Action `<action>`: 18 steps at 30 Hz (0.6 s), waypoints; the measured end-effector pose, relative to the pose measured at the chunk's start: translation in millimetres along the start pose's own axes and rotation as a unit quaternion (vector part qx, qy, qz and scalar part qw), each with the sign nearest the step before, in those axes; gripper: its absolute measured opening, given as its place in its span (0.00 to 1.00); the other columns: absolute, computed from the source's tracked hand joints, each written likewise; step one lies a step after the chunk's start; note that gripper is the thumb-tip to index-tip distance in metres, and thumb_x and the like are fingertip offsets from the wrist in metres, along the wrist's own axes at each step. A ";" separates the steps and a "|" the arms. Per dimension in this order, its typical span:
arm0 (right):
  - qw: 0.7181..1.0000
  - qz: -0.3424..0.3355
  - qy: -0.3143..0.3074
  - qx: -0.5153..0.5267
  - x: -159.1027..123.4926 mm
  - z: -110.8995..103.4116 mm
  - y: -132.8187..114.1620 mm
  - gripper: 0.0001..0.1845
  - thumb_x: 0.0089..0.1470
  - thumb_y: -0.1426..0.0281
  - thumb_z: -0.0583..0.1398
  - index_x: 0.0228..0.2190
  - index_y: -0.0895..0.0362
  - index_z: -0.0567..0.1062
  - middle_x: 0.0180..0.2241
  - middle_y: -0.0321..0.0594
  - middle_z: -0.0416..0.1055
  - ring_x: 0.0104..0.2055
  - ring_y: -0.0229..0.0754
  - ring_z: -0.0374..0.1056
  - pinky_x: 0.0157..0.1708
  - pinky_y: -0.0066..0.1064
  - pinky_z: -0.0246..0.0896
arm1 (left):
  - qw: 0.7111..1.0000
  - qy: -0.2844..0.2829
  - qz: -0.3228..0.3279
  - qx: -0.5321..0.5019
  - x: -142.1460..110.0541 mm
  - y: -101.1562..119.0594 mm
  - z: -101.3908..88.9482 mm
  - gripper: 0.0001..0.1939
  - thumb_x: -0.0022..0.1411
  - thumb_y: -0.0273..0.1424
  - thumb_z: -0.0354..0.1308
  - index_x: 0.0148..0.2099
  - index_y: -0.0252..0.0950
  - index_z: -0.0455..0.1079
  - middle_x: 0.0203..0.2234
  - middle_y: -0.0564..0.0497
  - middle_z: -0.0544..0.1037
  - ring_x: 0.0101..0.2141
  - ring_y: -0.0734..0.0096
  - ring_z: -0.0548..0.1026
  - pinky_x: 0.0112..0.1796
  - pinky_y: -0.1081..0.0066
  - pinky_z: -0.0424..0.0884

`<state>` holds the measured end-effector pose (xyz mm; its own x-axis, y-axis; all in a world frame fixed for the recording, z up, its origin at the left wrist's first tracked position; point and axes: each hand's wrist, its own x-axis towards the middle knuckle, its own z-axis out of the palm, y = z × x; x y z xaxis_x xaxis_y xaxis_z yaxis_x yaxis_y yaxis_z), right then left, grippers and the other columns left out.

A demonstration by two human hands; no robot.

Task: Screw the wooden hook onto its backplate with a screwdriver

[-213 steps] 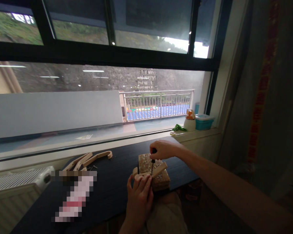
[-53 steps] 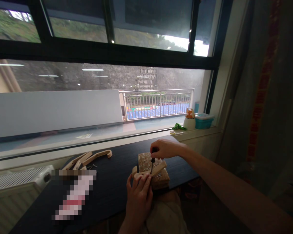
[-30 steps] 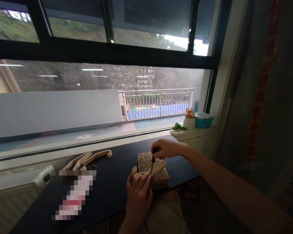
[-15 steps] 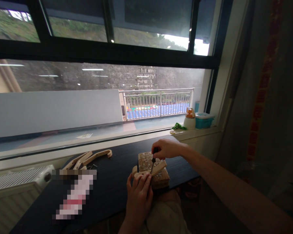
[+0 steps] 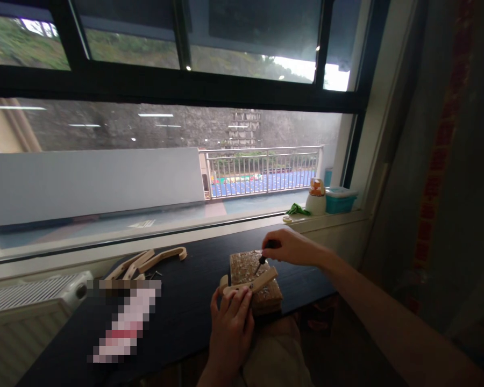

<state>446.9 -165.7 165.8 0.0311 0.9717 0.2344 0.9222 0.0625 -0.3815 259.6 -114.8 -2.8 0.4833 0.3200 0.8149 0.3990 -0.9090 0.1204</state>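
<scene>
My right hand (image 5: 290, 247) is closed around the dark handle of a screwdriver (image 5: 261, 263), which leans with its tip down and to the left. The tip appears just behind a pale, bent wooden piece (image 5: 265, 278); whether it touches anything cannot be made out. Fingers of my left hand (image 5: 232, 322) press on the near-left part of that wooden piece and hold it against a brown, rough-topped block (image 5: 268, 301). Part of the wooden piece is hidden under those fingers. A small dark screw or hole shows in the wood close to my left fingertips.
More bent wooden pieces (image 5: 145, 260) lie on the dark table (image 5: 193, 301) at left, with small metal bits beside them. A blurred-out pinkish item (image 5: 127, 322) is nearer. On the windowsill stand a teal box (image 5: 341, 201), a white container (image 5: 315, 204) and a green cloth (image 5: 297, 209).
My right hand has moved slightly right, and the screwdriver has come up off the wooden piece and tilted more. My left hand stays in place on the wood.
</scene>
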 end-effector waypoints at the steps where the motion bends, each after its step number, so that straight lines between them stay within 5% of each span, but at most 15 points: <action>1: 0.999 0.011 0.028 -0.011 -10.7 3.6 -0.8 0.11 0.49 0.64 0.57 0.30 0.56 0.75 0.24 0.36 0.72 0.26 0.37 0.66 0.26 0.26 0.56 | 1.000 0.002 0.001 0.000 -0.1 -0.1 0.0 0.16 0.60 0.25 0.49 0.50 0.37 0.68 0.44 0.48 0.77 0.45 0.59 0.69 0.52 0.49 0.52; 5: 0.992 0.039 0.106 -0.064 -56.9 47.3 -2.6 0.07 0.50 0.70 0.55 0.31 0.56 0.72 0.29 0.39 0.73 0.30 0.41 0.68 0.30 0.30 0.57 | 1.000 0.002 0.010 0.010 0.3 0.4 -1.6 0.16 0.60 0.24 0.49 0.49 0.37 0.68 0.45 0.50 0.77 0.44 0.61 0.70 0.52 0.51 0.53; 8: 0.978 -0.024 0.164 -0.124 -78.8 91.7 0.9 0.11 0.50 0.76 0.52 0.33 0.54 0.72 0.31 0.39 0.73 0.30 0.41 0.69 0.29 0.30 0.59 | 1.000 -0.005 0.003 0.018 0.8 1.2 -3.8 0.16 0.60 0.24 0.49 0.49 0.37 0.68 0.45 0.50 0.77 0.44 0.62 0.69 0.52 0.53 0.53; 12: 0.971 -0.057 0.179 -0.151 -79.7 130.1 0.4 0.17 0.48 0.78 0.52 0.39 0.53 0.73 0.27 0.39 0.73 0.27 0.41 0.69 0.26 0.30 0.60 | 1.000 -0.021 -0.004 0.023 1.6 1.6 -4.7 0.16 0.60 0.24 0.49 0.50 0.38 0.68 0.45 0.51 0.76 0.45 0.62 0.69 0.53 0.53 0.51; 18: 0.969 -0.050 0.200 -0.137 -65.9 155.5 -9.6 0.16 0.49 0.78 0.53 0.38 0.55 0.74 0.24 0.40 0.71 0.25 0.41 0.70 0.24 0.30 0.61 | 1.000 -0.015 -0.007 0.004 1.4 1.7 -2.9 0.14 0.61 0.25 0.49 0.47 0.38 0.69 0.44 0.51 0.77 0.44 0.62 0.69 0.53 0.53 0.51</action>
<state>376.0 -194.9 14.9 0.0324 0.7942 0.6068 0.9944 0.0356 -0.0996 258.7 -116.6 0.2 0.5014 0.3411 0.7951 0.4127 -0.9020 0.1267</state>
